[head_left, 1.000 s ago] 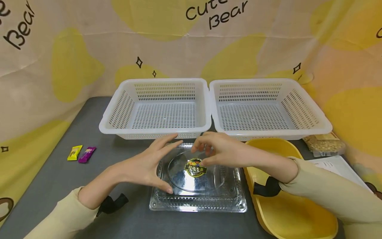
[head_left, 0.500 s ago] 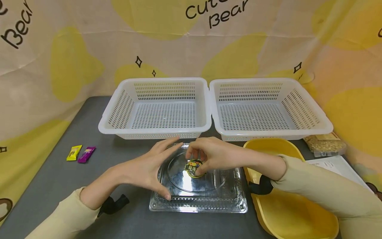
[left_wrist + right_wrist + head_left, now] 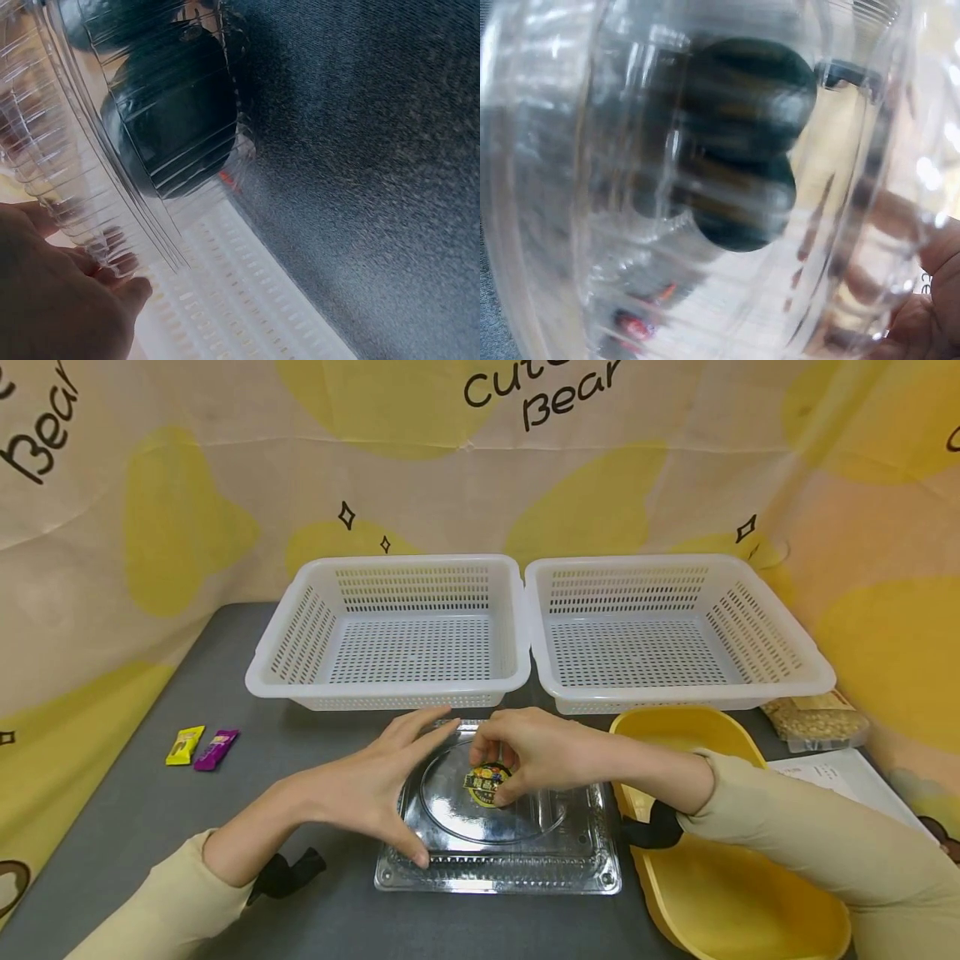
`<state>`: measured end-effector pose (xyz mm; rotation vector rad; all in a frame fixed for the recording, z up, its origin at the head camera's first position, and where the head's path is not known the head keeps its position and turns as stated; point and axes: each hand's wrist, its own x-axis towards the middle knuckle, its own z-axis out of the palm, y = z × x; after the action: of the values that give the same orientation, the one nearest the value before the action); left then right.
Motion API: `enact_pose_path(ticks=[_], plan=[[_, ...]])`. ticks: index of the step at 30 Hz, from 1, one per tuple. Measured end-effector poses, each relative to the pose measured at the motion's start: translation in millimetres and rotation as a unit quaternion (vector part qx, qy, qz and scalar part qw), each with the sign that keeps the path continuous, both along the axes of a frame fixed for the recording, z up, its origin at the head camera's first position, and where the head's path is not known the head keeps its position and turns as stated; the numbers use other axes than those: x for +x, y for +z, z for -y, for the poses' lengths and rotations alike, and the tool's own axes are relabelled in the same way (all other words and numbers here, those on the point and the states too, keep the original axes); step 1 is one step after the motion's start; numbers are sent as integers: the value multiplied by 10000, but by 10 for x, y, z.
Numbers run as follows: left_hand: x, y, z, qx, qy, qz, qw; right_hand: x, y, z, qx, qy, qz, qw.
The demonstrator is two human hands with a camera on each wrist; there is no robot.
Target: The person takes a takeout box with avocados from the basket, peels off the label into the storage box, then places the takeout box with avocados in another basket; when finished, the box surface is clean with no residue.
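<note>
“cute Bear” on cloth (image 3: 450, 497), “Bear” again at left, sticker (image 3: 483, 782) on clear container (image 3: 480, 827), characters illegible

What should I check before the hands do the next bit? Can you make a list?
1. Clear box flat on the table: ok.
2. Left hand at the box's left side: ok.
3. Right hand at the round sticker: ok.
4. Right grip on the sticker's edge: cannot tell.
5. Right sleeve clear of the yellow tub: not ok, it reaches across.
6. Yellow packet and purple packet apart from the box: ok.
</note>
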<state>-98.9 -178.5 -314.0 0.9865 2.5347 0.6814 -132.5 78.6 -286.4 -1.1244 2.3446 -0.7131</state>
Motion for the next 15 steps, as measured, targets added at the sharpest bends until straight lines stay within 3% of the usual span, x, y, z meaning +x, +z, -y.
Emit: enact_pose_path(ticks=[15], plan=[[25, -20, -129, -478, -213, -583, 9969, 30, -6, 14, 187, -146, -183, 9996]])
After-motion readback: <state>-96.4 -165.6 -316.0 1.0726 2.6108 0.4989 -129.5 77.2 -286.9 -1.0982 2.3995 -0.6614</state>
